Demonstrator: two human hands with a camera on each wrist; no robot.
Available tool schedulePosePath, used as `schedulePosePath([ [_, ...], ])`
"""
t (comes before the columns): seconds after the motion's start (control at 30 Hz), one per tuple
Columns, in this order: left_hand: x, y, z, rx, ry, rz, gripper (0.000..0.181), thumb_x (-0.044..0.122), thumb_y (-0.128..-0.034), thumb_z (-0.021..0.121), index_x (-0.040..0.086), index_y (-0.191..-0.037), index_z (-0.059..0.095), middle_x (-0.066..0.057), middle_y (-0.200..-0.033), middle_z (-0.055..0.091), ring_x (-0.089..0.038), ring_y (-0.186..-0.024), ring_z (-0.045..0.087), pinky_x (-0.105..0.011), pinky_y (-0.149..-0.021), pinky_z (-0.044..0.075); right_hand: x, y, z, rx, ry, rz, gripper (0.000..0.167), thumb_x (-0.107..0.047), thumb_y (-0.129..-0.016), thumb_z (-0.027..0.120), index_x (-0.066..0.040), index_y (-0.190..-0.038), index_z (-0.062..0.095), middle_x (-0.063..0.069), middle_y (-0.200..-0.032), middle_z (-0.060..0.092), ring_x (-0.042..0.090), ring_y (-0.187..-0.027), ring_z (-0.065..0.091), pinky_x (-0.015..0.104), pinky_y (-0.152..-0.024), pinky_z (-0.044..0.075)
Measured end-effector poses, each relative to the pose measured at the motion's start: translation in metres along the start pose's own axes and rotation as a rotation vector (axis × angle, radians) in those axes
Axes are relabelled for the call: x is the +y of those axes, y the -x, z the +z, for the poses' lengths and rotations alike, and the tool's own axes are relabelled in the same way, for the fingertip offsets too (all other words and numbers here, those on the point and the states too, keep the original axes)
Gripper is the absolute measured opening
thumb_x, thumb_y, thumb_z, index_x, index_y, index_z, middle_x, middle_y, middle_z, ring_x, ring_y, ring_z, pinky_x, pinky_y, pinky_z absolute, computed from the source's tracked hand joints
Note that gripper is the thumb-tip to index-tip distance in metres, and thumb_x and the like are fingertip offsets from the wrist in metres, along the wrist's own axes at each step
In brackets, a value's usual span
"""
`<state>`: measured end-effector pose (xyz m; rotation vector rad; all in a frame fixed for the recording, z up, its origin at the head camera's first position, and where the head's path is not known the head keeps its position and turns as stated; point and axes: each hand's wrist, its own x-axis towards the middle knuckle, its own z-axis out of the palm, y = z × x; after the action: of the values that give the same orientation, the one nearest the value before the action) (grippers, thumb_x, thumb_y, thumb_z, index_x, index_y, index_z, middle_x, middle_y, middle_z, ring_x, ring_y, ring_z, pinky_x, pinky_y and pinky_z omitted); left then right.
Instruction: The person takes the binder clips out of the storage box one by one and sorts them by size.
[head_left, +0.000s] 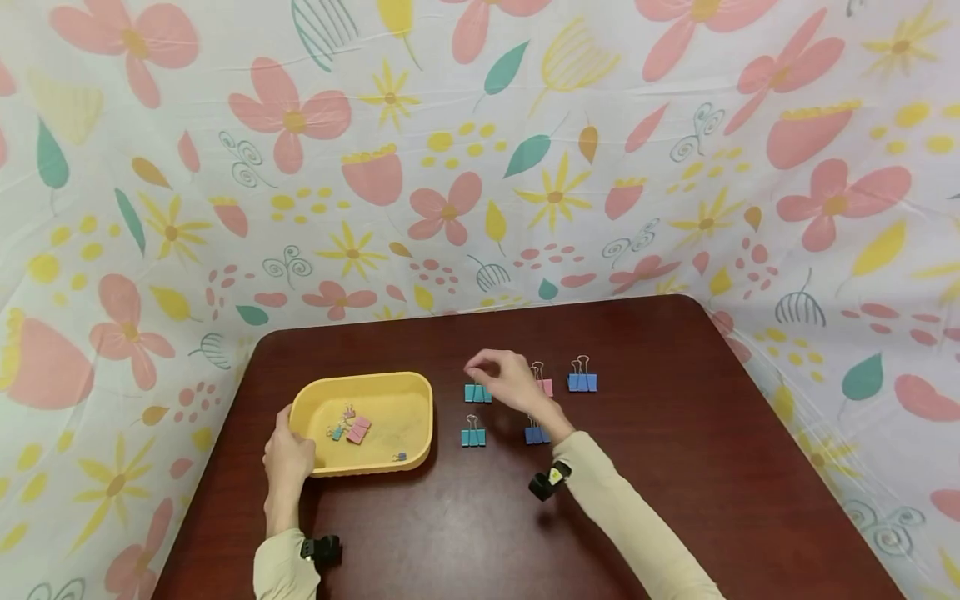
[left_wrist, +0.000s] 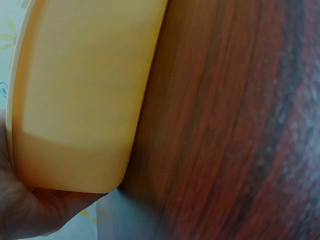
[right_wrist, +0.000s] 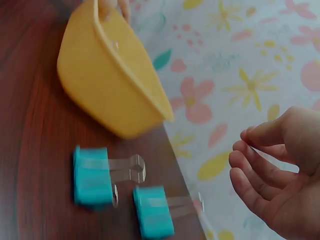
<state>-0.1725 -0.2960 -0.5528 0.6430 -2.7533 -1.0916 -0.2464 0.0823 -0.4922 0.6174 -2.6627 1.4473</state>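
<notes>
My left hand grips the left end of a yellow plastic tub, fingers outside the wall. Inside the tub lie a pink binder clip, a small teal clip, a small pink clip and a small blue clip. My right hand hovers over the clips right of the tub, thumb and forefinger together, nothing visible between them. Below it stand a back teal clip and a front teal clip. The hand and wrist partly cover a pink clip and a dark blue clip.
A blue binder clip stands at the right end of the back row, handles up. Everything sits on a dark reddish-brown wooden table. A flower-printed cloth hangs behind and beside the table.
</notes>
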Motion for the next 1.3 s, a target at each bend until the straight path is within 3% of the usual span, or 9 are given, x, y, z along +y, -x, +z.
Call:
schedulePosePath([
  [0.17,0.000,0.002,-0.001,-0.008,0.003,-0.012,0.067,0.001,-0.0916,0.042,0.005,-0.157,0.029,-0.035,-0.125,0.056,-0.049,-0.106,0.053,-0.065,-0.096,0.037,-0.024,-0.015,0.031,-0.052,-0.021,-0.057,0.010,-0.017,-0.095,0.069,-0.015,-0.100,0.077,-0.001,-0.096,0.077,0.009,-0.083,0.069,0.029,-0.078,0.056],
  [0.33,0.001,0.002,-0.001,-0.013,0.005,-0.001,0.066,0.001,-0.0923,0.041,0.004,-0.157,0.028,-0.036,-0.128,0.054,-0.049,-0.106,0.052,-0.066,-0.096,0.037,-0.049,-0.021,0.060,-0.136,-0.053,-0.091,0.012,-0.016,-0.097,0.067,-0.012,-0.104,0.076,0.001,-0.098,0.078,0.012,-0.084,0.070,0.025,-0.077,0.055],
  [0.63,0.003,0.001,-0.002,0.001,0.016,0.001,0.068,0.000,-0.0903,0.043,0.005,-0.157,0.030,-0.033,-0.112,0.058,-0.045,-0.098,0.052,-0.063,-0.095,0.037,-0.080,-0.025,0.113,-0.299,-0.072,-0.159,0.015,-0.010,-0.096,0.066,-0.007,-0.108,0.075,0.005,-0.100,0.078,0.003,-0.083,0.067,0.013,-0.077,0.050],
  [0.8,0.002,0.001,-0.001,0.009,0.004,-0.004,0.069,0.001,-0.0895,0.045,0.007,-0.156,0.031,-0.033,-0.114,0.059,-0.048,-0.104,0.053,-0.064,-0.094,0.038,-0.087,-0.021,0.141,-0.384,-0.022,-0.161,0.019,-0.011,-0.096,0.067,-0.009,-0.113,0.074,0.001,-0.106,0.078,-0.003,-0.087,0.068,0.010,-0.078,0.049],
  [0.97,0.000,0.002,0.000,0.018,0.002,0.006,0.068,0.001,-0.0879,0.046,0.006,-0.155,0.032,-0.032,-0.110,0.059,-0.047,-0.101,0.052,-0.065,-0.092,0.039,-0.088,-0.019,0.163,-0.431,0.067,-0.196,0.022,-0.014,-0.096,0.067,-0.011,-0.116,0.074,0.001,-0.111,0.077,0.001,-0.092,0.069,0.010,-0.081,0.049],
  [1.13,0.001,0.001,0.000,0.014,0.001,0.015,0.068,0.001,-0.0881,0.046,0.006,-0.155,0.031,-0.032,-0.109,0.060,-0.047,-0.100,0.053,-0.065,-0.091,0.039,-0.083,-0.022,0.176,-0.415,0.140,-0.226,0.027,-0.014,-0.092,0.070,-0.010,-0.119,0.074,0.001,-0.096,0.076,0.007,-0.090,0.066,0.011,-0.081,0.044],
  [1.2,0.001,0.001,0.000,0.012,0.001,0.010,0.068,0.001,-0.0885,0.045,0.006,-0.155,0.031,-0.032,-0.110,0.060,-0.047,-0.100,0.053,-0.065,-0.091,0.039,-0.080,-0.023,0.180,-0.412,0.170,-0.239,0.030,-0.014,-0.091,0.071,-0.011,-0.121,0.074,0.002,-0.095,0.075,0.012,-0.101,0.065,0.015,-0.089,0.045],
  [1.3,0.002,0.001,0.000,0.012,0.002,0.005,0.068,0.000,-0.0888,0.044,0.007,-0.155,0.032,-0.032,-0.111,0.060,-0.046,-0.100,0.053,-0.064,-0.091,0.039,-0.075,-0.023,0.185,-0.411,0.236,-0.257,0.035,-0.017,-0.090,0.074,-0.013,-0.124,0.073,0.003,-0.109,0.075,0.017,-0.123,0.061,0.023,-0.103,0.043],
])
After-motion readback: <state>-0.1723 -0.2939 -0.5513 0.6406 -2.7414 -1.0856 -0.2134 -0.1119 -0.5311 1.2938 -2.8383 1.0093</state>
